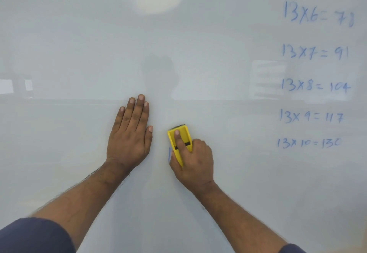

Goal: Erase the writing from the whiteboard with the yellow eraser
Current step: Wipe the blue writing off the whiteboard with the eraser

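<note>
Whiteboard [218,193] mostly bare; 5 blue sums [313,85] remain far right. Left hand [130,133] flat, fingers spread, bracing. Right hand [195,159] grasps yellow eraser [179,142], forefinger on top, over a blue remnant [169,154]. Mid-erase; next, likely sweep right.

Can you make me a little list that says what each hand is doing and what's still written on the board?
Left hand: flat on the whiteboard, fingers spread, holding nothing
Right hand: grip shut on the yellow eraser, one finger on top
Eraser: pressed against the board
Sums left: five blue lines at the right, 13x6 down to 13x10
Beside the eraser: a small blue mark
</note>
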Available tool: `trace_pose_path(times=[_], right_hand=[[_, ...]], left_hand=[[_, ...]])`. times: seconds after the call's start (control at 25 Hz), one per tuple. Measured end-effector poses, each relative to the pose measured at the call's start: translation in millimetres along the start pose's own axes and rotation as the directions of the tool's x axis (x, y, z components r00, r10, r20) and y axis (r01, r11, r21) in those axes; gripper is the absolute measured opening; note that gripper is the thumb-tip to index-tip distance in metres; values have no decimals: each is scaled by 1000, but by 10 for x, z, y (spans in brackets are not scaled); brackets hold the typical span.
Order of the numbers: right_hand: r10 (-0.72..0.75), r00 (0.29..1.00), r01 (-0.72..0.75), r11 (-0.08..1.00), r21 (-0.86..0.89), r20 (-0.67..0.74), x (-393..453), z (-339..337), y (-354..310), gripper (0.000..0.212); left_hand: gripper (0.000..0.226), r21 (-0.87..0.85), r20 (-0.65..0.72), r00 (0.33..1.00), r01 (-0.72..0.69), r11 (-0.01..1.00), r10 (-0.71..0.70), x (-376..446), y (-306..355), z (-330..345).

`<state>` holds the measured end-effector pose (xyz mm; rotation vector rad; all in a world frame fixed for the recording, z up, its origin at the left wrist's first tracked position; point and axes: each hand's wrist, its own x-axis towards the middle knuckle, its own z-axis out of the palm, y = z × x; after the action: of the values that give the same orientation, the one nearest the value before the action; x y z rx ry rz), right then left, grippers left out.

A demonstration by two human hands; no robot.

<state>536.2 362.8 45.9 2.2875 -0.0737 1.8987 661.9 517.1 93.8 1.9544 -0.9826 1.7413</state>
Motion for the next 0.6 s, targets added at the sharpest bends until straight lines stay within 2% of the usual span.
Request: trace_pose_path(times=[0.08,0.24,0.44,0.56,0.6], right_hand=[[-2,1000,2,1000,-26,14,-84,-108,218,55],[117,992,-119,992,-51,-45,64,-224,423,54],[268,960,-268,963,5,-79,343,-52,-29,56],[467,880,-458,883,108,-87,320,104,-456,56],[489,869,-478,869,128,-80,288,146,-548,56]], left_hand=[[61,7,-6,1000,-2,1000,2,-13,-12,-3],[61,3,1,1000,8,1000,-8,-30,13,8],[61,8,13,1000,10,1000,-10,-43,12,18],[61,7,19,1000,-2,1000,2,-50,-1,20],[61,7,17,1000,-6,1000,6,-54,-7,26]])
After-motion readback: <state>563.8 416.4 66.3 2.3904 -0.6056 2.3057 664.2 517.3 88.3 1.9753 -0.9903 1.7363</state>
